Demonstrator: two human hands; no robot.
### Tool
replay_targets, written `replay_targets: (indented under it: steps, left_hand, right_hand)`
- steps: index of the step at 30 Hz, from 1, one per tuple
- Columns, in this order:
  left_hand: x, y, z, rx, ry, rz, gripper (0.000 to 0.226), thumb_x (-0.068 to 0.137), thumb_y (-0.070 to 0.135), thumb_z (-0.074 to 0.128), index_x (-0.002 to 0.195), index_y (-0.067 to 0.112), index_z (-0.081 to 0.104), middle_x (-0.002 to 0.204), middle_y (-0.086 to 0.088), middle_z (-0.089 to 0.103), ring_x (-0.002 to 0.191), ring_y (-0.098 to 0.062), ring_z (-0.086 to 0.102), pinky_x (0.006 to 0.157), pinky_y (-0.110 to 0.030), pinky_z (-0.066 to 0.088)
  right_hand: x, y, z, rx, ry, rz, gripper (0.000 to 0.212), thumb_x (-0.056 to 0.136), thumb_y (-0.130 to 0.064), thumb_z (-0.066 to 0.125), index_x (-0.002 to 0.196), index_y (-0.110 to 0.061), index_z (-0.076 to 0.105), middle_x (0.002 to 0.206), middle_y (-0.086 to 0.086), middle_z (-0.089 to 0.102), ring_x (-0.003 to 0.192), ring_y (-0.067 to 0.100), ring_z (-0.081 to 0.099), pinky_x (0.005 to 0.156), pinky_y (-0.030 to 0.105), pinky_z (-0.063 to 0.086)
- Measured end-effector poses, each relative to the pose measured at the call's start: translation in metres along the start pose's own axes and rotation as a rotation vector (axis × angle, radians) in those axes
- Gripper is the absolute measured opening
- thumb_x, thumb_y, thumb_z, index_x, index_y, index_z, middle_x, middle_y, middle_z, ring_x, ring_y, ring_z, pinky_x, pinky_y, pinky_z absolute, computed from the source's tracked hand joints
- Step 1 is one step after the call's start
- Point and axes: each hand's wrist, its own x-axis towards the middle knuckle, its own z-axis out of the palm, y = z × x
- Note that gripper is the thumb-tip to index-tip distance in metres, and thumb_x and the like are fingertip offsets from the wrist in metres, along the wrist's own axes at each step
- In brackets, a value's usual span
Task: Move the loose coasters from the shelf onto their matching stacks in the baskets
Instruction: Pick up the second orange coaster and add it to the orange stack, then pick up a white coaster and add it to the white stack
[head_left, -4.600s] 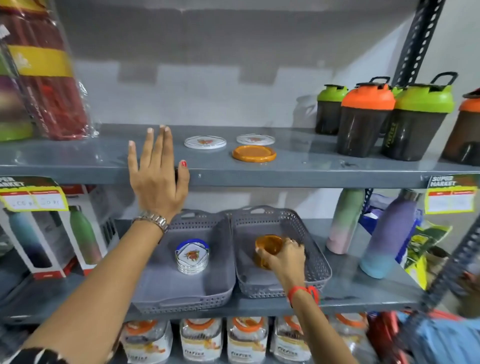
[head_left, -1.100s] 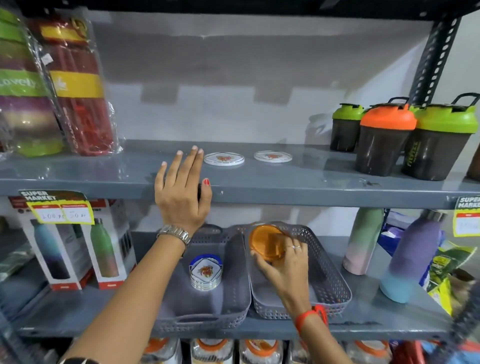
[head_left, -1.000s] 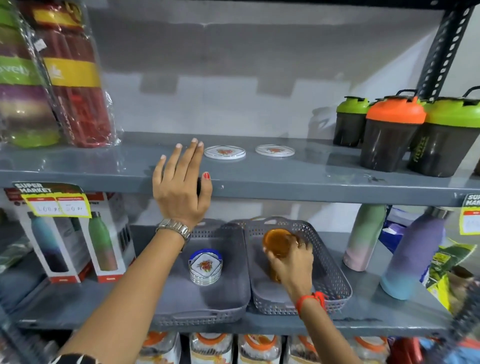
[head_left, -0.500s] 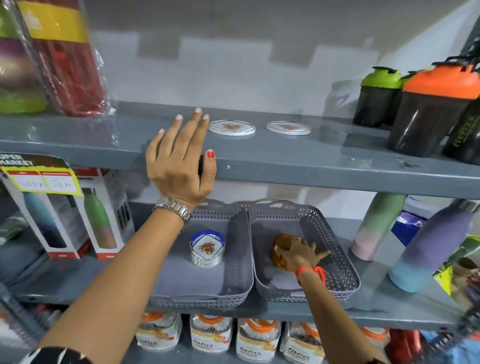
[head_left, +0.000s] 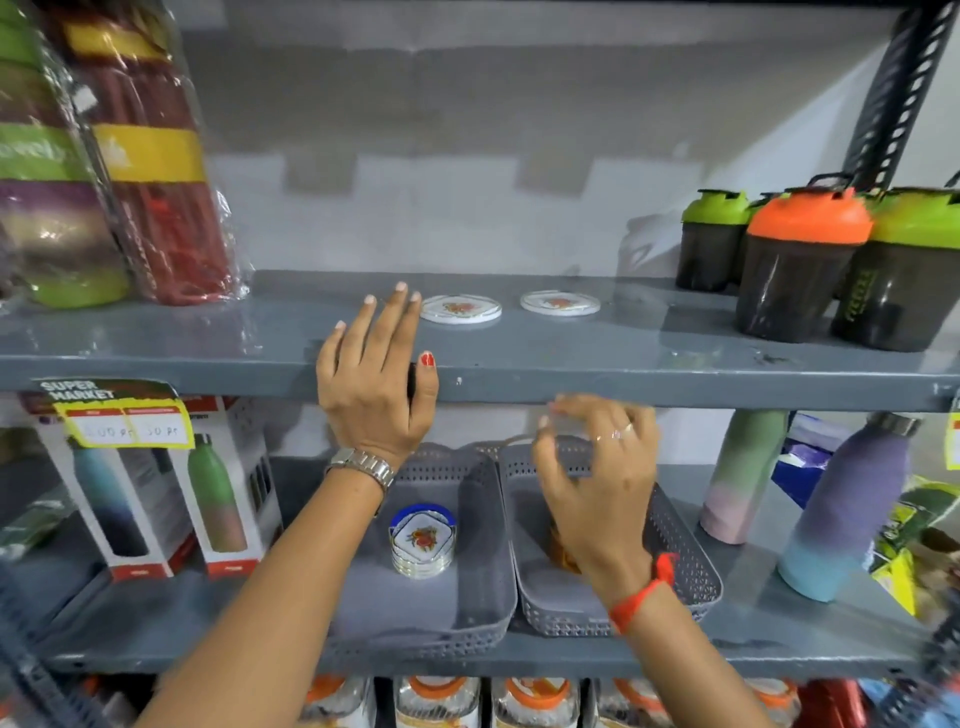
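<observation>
Right hand (head_left: 597, 483) blurry, fingers curled, empty, above right basket (head_left: 696, 577). It hides most of orange coaster stack (head_left: 561, 553); count can't tell. Left hand (head_left: 376, 387) flat, open, resting on top shelf (head_left: 649, 358) front edge. Two white coasters: one (head_left: 460, 309) just beside left fingertips, one (head_left: 560, 302) further right. One white stack (head_left: 422, 540) in left basket (head_left: 483, 608). Two baskets, touching.

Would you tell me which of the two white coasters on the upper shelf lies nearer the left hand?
The left white coaster, right beside the left hand's fingertips; the other coaster lies farther right.
</observation>
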Motion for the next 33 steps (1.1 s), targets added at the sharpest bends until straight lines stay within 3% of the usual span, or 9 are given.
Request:
replay_targets:
  steps: [4, 8, 12, 16, 22, 25, 27, 30, 33]
  left_hand:
    - [0.002, 0.001, -0.004, -0.018, -0.037, -0.009, 0.048, 0.094, 0.031, 0.034, 0.130, 0.010, 0.057, 0.136, -0.004, 0.054, 0.125, -0.023, 0.048, 0.100, -0.042, 0.035]
    - [0.003, 0.003, -0.007, -0.033, -0.064, -0.031, 0.049, 0.093, 0.032, 0.034, 0.130, 0.010, 0.057, 0.136, -0.004, 0.054, 0.125, -0.024, 0.048, 0.101, -0.043, 0.035]
    - [0.004, 0.003, -0.008, -0.024, -0.075, -0.024, 0.049, 0.093, 0.031, 0.034, 0.129, 0.009, 0.059, 0.135, -0.005, 0.055, 0.125, -0.024, 0.048, 0.101, -0.043, 0.035]
    - [0.005, 0.004, -0.008, -0.021, -0.068, -0.026, 0.048, 0.092, 0.031, 0.036, 0.126, 0.009, 0.060, 0.132, -0.006, 0.058, 0.123, -0.026, 0.050, 0.100, -0.042, 0.035]
    - [0.005, 0.002, -0.007, -0.032, -0.075, -0.032, 0.050, 0.097, 0.035, 0.028, 0.125, 0.009, 0.061, 0.130, -0.005, 0.060, 0.121, -0.027, 0.052, 0.099, -0.042, 0.036]
    - [0.005, 0.002, -0.007, -0.034, -0.081, -0.033, 0.054, 0.099, 0.037, 0.023, 0.126, 0.009, 0.060, 0.129, -0.005, 0.060, 0.121, -0.027, 0.053, 0.099, -0.042, 0.036]
    - [0.005, 0.002, -0.007, -0.026, -0.080, -0.034, 0.053, 0.099, 0.036, 0.024, 0.126, 0.009, 0.060, 0.129, -0.004, 0.060, 0.121, -0.026, 0.053, 0.099, -0.042, 0.037]
    - [0.005, 0.002, -0.007, -0.025, -0.070, -0.028, 0.052, 0.099, 0.035, 0.025, 0.127, 0.010, 0.060, 0.129, -0.004, 0.060, 0.121, -0.025, 0.052, 0.100, -0.042, 0.036]
    - [0.005, 0.002, -0.007, -0.045, -0.055, -0.025, 0.048, 0.096, 0.031, 0.031, 0.126, 0.009, 0.061, 0.129, -0.004, 0.060, 0.121, -0.026, 0.052, 0.100, -0.043, 0.036]
  right_hand:
    - [0.080, -0.022, 0.004, 0.033, -0.200, 0.068, 0.023, 0.080, -0.028, 0.059, 0.095, -0.012, 0.067, 0.093, 0.003, 0.071, 0.094, 0.022, 0.049, 0.081, 0.030, 0.041]
    - [0.137, -0.011, 0.052, -0.089, -0.668, 0.218, 0.056, 0.076, -0.045, 0.070, 0.118, -0.009, 0.059, 0.118, 0.012, 0.064, 0.119, 0.032, 0.046, 0.096, 0.038, 0.043]
    - [0.159, -0.010, 0.088, -0.229, -1.102, 0.325, 0.089, 0.072, -0.063, 0.067, 0.132, -0.004, 0.043, 0.138, 0.017, 0.050, 0.128, 0.033, 0.044, 0.106, 0.039, 0.039]
    - [0.165, -0.010, 0.106, -0.170, -1.235, 0.431, 0.095, 0.074, -0.061, 0.067, 0.142, -0.004, 0.032, 0.149, 0.012, 0.038, 0.136, 0.030, 0.036, 0.111, 0.036, 0.033]
    - [0.163, -0.002, 0.113, -0.104, -1.088, 0.498, 0.092, 0.063, -0.058, 0.077, 0.131, -0.007, 0.042, 0.138, 0.010, 0.049, 0.127, 0.029, 0.044, 0.105, 0.039, 0.038]
    - [0.159, -0.008, 0.094, -0.159, -0.843, 0.422, 0.090, 0.057, -0.058, 0.080, 0.126, -0.012, 0.047, 0.132, 0.007, 0.054, 0.128, 0.030, 0.042, 0.112, 0.056, 0.023]
    - [0.152, -0.017, 0.075, -0.203, -0.636, 0.342, 0.093, 0.056, -0.056, 0.081, 0.131, -0.015, 0.044, 0.134, 0.005, 0.053, 0.130, 0.028, 0.039, 0.110, 0.062, 0.021]
    - [0.140, -0.028, 0.042, -0.053, -0.368, 0.285, 0.103, 0.054, -0.050, 0.084, 0.140, -0.016, 0.037, 0.138, 0.002, 0.050, 0.128, 0.027, 0.042, 0.109, 0.056, 0.029]
    - [0.121, -0.039, 0.007, 0.185, -0.157, 0.214, 0.101, 0.055, -0.040, 0.088, 0.139, -0.013, 0.038, 0.132, -0.004, 0.048, 0.120, 0.016, 0.043, 0.108, 0.032, 0.034]
